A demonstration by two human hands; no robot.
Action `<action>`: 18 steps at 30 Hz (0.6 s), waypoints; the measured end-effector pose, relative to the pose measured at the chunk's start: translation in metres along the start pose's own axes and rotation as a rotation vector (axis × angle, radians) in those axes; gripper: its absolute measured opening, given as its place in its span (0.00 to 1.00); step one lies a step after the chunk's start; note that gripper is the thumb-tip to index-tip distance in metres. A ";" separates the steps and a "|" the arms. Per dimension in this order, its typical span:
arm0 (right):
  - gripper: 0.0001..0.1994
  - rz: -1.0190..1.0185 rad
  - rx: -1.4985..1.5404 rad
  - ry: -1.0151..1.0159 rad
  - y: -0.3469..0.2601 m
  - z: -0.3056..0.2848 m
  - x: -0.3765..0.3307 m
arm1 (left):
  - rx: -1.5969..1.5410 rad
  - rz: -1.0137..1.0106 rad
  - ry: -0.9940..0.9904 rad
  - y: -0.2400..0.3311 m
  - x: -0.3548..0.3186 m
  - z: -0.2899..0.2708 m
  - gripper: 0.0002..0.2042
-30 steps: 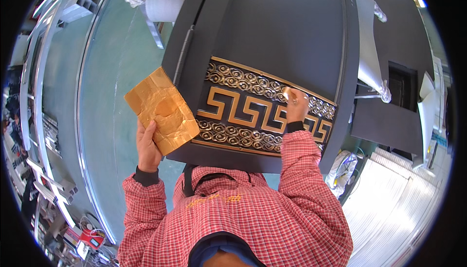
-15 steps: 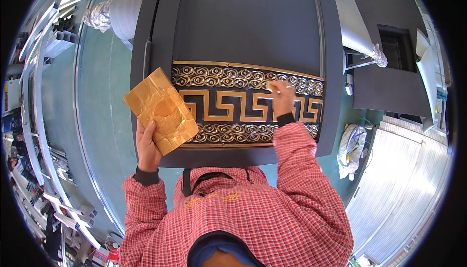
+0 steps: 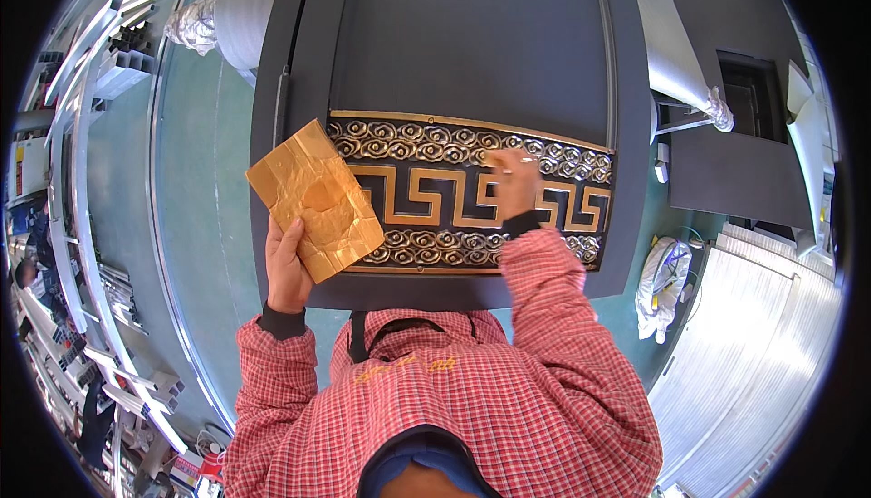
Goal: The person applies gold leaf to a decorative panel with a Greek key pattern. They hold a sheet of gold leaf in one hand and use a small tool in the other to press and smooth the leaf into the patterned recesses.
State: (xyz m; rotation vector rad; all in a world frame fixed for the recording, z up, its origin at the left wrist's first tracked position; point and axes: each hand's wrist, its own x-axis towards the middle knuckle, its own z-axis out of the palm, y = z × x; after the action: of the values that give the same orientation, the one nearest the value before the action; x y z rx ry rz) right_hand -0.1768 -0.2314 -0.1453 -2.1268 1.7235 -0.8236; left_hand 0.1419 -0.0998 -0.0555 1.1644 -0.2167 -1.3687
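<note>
My left hand (image 3: pixel 288 267) grips the lower edge of a creased gold-coloured piece of cardboard (image 3: pixel 354 226), thumb on top. A rounded, darker golden patch shows on its face. The cardboard overlaps the left end of a decorated band on a dark grey door panel (image 3: pixel 472 44). On that band, a gold Greek-key strip (image 3: pixel 425 197) runs between two rows of swirling cloud relief (image 3: pixel 399 141). My right hand (image 3: pixel 517 180) is closed in a pinch over the upper cloud row and the key strip, right of the middle. Something small and pale is at its fingertips, too blurred to name.
Thin gold trim (image 3: pixel 472 123) borders the band. Wrapped, foil-ended supports (image 3: pixel 245 26) stand at both sides of the panel. To the right are a white bag (image 3: pixel 662 280) on the green floor and pale ribbed sheets (image 3: pixel 753 335). Racks with metal profiles (image 3: pixel 122 72) line the left.
My right hand has moved slightly left along the band, still pinched. My left hand keeps holding the cardboard at the band's left end. The whole view has shifted a little.
</note>
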 end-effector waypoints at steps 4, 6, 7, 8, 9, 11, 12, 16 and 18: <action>0.08 -0.124 0.196 -0.040 -0.076 0.073 0.009 | 0.038 0.001 -0.032 0.001 0.004 0.008 0.21; 0.08 -0.170 0.183 -0.076 -0.086 0.076 0.013 | 0.051 0.006 -0.025 0.003 0.003 0.007 0.20; 0.08 -0.184 0.161 -0.068 -0.078 0.071 0.012 | 0.054 0.003 -0.027 0.003 0.003 0.007 0.20; 0.08 -0.203 0.137 -0.063 -0.066 0.064 0.012 | 0.047 -0.001 -0.025 0.002 0.003 0.006 0.20; 0.09 -0.169 0.137 -0.016 -0.042 0.056 0.004 | 0.041 -0.006 -0.024 0.002 0.003 0.006 0.20; 0.10 0.176 0.124 -0.158 -0.023 -0.002 0.007 | 0.027 0.002 -0.011 0.001 0.002 0.003 0.20; 0.10 -0.031 -0.104 -0.017 0.023 -0.011 -0.001 | 0.025 0.003 -0.021 0.001 0.003 0.004 0.19; 0.10 0.103 -0.020 0.032 0.028 -0.020 -0.005 | 0.046 -0.014 -0.033 0.002 0.004 0.010 0.20; 0.10 0.038 0.098 0.006 -0.008 0.016 -0.001 | 0.037 -0.027 -0.064 -0.003 0.009 0.016 0.20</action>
State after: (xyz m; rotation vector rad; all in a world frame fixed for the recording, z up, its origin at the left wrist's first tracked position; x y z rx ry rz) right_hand -0.1613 -0.2310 -0.1541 -2.0240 1.6852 -0.8864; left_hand 0.1309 -0.1153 -0.0546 1.1586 -0.2734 -1.4316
